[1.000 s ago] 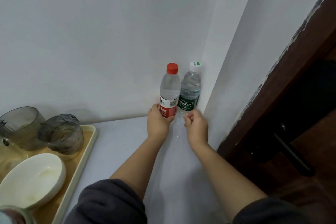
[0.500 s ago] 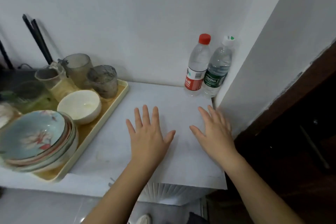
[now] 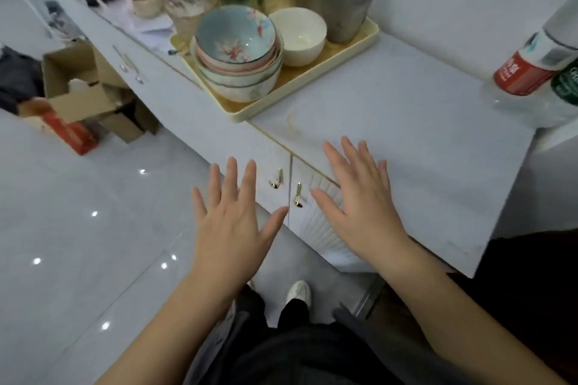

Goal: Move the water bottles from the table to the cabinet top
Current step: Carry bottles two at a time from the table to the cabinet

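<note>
Water bottles stand together at the far right of the white cabinet top (image 3: 406, 134), one with a red label (image 3: 525, 70), one with a green label (image 3: 567, 84), both cut off by the frame edge. Left hand (image 3: 231, 222) and right hand (image 3: 362, 206) hover near, fingers spread, holding nothing. To the left, a cream tray (image 3: 312, 84) carries stacked bowls (image 3: 237, 50).
</note>
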Demonstrator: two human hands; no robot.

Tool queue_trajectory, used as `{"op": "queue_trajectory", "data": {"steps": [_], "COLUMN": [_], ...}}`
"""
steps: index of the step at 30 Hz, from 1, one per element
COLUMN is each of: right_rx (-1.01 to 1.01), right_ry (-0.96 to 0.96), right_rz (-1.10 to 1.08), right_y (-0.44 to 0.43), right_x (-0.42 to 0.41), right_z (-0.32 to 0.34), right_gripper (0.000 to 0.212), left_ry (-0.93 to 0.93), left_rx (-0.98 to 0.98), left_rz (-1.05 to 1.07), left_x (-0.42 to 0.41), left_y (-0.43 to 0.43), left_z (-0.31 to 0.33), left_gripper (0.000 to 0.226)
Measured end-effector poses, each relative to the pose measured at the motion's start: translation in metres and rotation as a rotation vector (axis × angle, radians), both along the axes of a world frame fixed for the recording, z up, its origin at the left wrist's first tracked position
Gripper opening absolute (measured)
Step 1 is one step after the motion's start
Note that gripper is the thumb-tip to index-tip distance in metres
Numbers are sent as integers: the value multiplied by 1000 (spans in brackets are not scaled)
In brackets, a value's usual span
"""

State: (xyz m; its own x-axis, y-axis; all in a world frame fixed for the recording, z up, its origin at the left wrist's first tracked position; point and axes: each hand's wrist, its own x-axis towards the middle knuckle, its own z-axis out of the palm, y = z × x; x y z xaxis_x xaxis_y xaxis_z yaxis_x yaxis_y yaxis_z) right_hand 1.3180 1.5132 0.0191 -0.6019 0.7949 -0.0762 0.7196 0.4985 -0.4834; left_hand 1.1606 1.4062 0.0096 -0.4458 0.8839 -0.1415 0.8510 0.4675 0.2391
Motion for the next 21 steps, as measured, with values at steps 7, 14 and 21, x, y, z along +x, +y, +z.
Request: {"op": "queue_trajectory", "data": {"steps": [7,14,21], "right_rx": [-40,-3,-33], "right_ry": [-113,-417,-487], "right_rz": [333,571,781], "right_y": [-41,-97,-202], "right_x": [-58,-151,-262], "right_z": [-33,-49,-57], "right_gripper": [70,78,70], "left_ry": [-80,-111,-133], "left_rx": [-113,-199,-230], "left_rz": [214,392,585], "left_x": [-28,-87,-165], "left_y": [-71,-148,-261], "left_z": [-29,-49,-55], "left_gripper": [91,93,79]}}
